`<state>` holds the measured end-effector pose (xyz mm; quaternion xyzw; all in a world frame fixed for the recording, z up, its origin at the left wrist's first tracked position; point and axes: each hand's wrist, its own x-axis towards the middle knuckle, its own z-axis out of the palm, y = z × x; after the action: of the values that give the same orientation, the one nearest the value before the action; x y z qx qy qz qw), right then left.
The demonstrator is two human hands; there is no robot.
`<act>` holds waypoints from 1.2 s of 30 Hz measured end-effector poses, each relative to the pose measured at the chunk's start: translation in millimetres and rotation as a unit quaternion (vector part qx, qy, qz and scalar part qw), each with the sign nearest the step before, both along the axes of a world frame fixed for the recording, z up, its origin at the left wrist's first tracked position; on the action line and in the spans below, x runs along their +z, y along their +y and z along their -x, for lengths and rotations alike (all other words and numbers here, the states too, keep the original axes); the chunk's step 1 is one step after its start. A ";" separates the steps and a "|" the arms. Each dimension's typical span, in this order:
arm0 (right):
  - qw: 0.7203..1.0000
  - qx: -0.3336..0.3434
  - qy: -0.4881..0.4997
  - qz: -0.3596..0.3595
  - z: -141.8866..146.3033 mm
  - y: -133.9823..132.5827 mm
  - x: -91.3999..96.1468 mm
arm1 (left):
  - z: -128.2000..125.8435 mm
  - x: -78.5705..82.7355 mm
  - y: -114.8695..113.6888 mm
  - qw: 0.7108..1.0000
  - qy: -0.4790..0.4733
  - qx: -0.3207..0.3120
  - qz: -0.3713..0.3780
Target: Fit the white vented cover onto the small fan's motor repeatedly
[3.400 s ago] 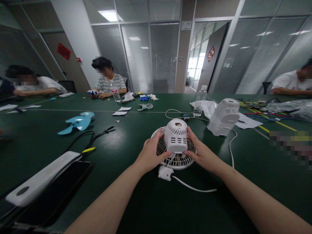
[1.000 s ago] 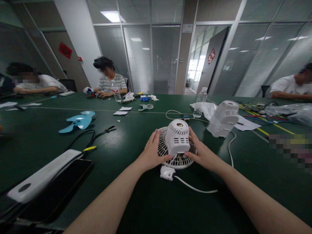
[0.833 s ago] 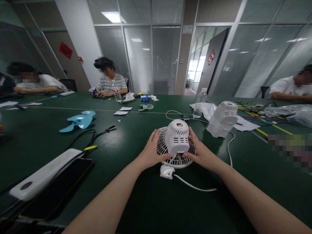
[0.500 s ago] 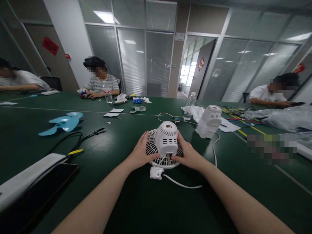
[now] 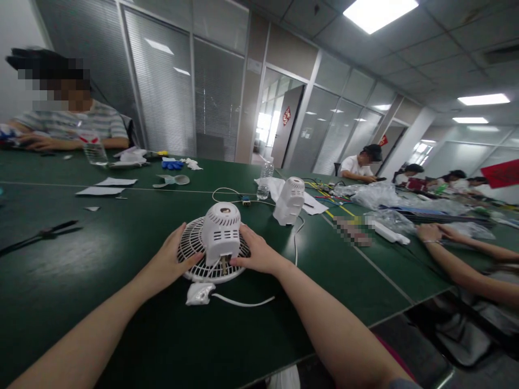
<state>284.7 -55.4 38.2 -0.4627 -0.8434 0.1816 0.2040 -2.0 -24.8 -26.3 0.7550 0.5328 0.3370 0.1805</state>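
Observation:
On the table before me lies a white fan head, its rounded motor housing point(image 5: 221, 229) upright on a round fan grille point(image 5: 190, 246). My left hand point(image 5: 168, 265) grips the left side of the grille, fingers curled round the rim and thumb near the housing's base. From the other side, my right hand point(image 5: 259, 254) holds the fan head, its fingers against the housing and its thumb by the opening at the bottom. A plastic-wrapped white piece point(image 5: 200, 293) and a loose end of white cable point(image 5: 245, 302) lie just in front of the grille.
Beyond my right hand stands a second white motor housing point(image 5: 290, 201), near a water bottle point(image 5: 265, 179). Clear fan blades point(image 5: 171, 181) and papers point(image 5: 101, 190) lie to the left. A co-worker's arms point(image 5: 466, 259) rest on the table at right, beside plastic bags point(image 5: 379, 194).
My view has swung to the right, so the scene shifts left and a co-worker's arms appear at right. Both hands keep the same hold on the fan head.

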 end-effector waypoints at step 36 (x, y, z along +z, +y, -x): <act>1.000 -0.023 -0.016 0.009 11.9 -1.9 8.8 | 1.6 39.8 -20.2 0.997 -0.031 0.036 0.059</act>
<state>272.8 -57.3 47.0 -0.4867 -0.8340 0.1774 0.1902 -3.6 -45.0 13.5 0.7123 0.5731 0.3343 0.2290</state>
